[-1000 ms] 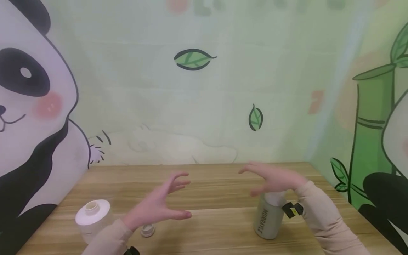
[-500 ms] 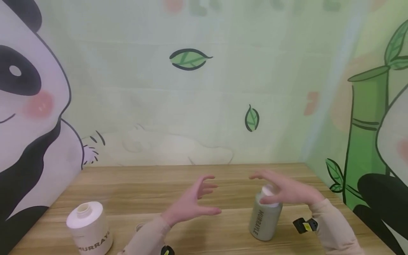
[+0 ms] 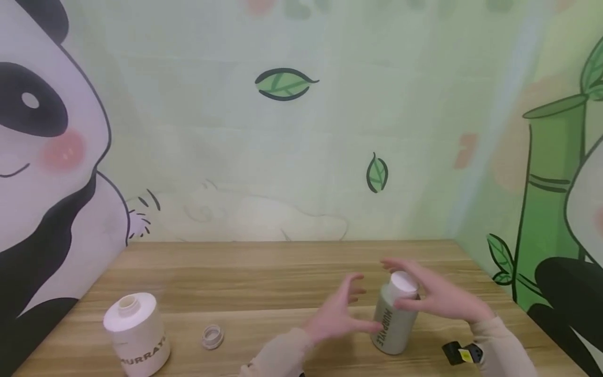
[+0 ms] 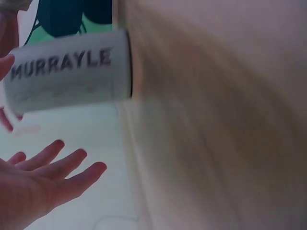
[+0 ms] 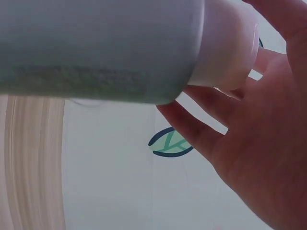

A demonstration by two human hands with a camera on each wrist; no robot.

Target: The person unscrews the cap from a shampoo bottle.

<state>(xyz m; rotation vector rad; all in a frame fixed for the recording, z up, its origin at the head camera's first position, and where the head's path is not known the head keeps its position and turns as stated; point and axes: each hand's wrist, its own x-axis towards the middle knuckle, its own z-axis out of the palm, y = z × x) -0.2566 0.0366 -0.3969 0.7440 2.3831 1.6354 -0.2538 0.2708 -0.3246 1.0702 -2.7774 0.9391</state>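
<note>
A grey-green bottle lettered MURRAYLE, topped by a white cap, stands upright on the right side of the table. My right hand reaches around that cap, thumb on the near side and fingers behind it. In the right wrist view, light shows between the palm and the cap, and the fingers are spread. Just left of the bottle is my left hand, its fingers parted and the thumb tip overlapping the bottle's side. The left wrist view has those fingers apart beneath the lettered bottle.
A white bottle with an uncapped neck stands at the front left of the wooden table. Near it lies a small white screw cap. Behind the table hangs a printed backdrop with pandas and bamboo.
My left hand has moved right, from the table's left-middle to beside the grey-green bottle. The right hand has shifted right and down around the white cap. The small screw cap shows fully again.
</note>
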